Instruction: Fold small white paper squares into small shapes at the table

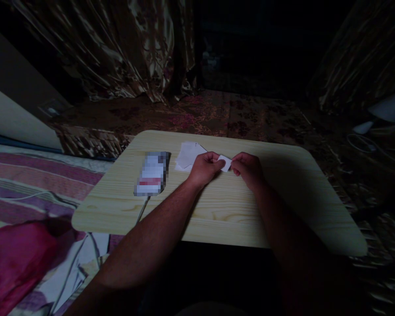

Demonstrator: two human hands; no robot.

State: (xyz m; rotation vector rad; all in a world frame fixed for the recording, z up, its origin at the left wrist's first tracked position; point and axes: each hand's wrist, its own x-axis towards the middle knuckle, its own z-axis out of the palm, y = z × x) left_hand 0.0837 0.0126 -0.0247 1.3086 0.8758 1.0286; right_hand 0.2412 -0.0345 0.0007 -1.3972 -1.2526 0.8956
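Between my two hands is a small folded piece of white paper (225, 164), held just above the table. My left hand (204, 168) is closed on its left side, the thumb lying across its face. The fingertips of my right hand (248, 168) pinch its right edge. Several loose sheets of white paper (188, 154) lie in an uneven stack just beyond and left of my left hand, partly hidden by it. A phone with a blurred-out screen (151, 173) rests farther left, a cable (142, 210) running from its near end.
Everything stands on a small light wooden table (224, 224) with rounded corners. On the left are a striped bed cover (29, 171), a pink-red bag or cloth (19, 259) and papers (70, 272). Patterned curtains (128, 48) hang behind; a pale lamp-like object (390, 106) is at right.
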